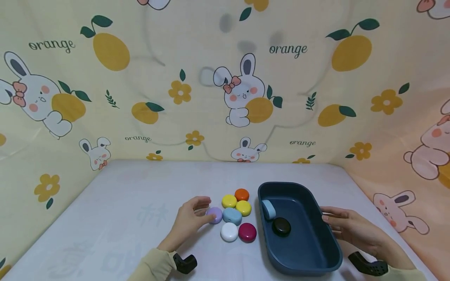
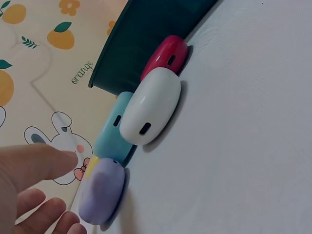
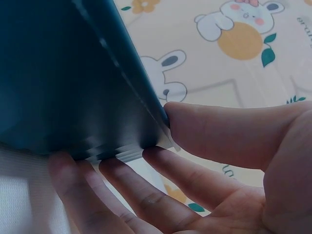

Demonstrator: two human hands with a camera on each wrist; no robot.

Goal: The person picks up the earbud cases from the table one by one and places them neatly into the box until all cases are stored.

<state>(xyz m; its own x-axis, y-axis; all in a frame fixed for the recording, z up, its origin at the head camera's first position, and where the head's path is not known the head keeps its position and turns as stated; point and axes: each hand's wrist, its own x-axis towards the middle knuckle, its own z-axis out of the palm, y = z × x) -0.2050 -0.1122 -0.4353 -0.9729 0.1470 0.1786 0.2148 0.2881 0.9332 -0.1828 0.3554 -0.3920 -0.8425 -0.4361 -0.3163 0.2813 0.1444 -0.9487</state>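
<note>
Beside a cluster of glossy rounded discs, my left hand (image 1: 190, 220) is extended, its thumb overlapping the edge of a purple disc (image 1: 215, 215). In the left wrist view a gap shows between the thumb (image 2: 58, 163) and that purple disc (image 2: 103, 191). Light blue (image 1: 232, 216), white (image 1: 229, 232) and dark red (image 1: 247, 233) discs lie close by; the white and dark red ones have a small dark slot in the side. My right hand (image 1: 355, 228) touches the outer right wall of a dark blue bin (image 1: 302, 265), thumb at its rim and fingertips (image 3: 109, 165) against the wall.
Two yellow discs (image 1: 229, 201) and an orange one (image 1: 241, 194) lie behind the others. Inside the bin, a light blue disc (image 1: 268, 209) leans on the left wall and a black disc (image 1: 281, 226) lies flat. A printed cloth (image 1: 197, 47) stands behind the white table (image 1: 147, 183).
</note>
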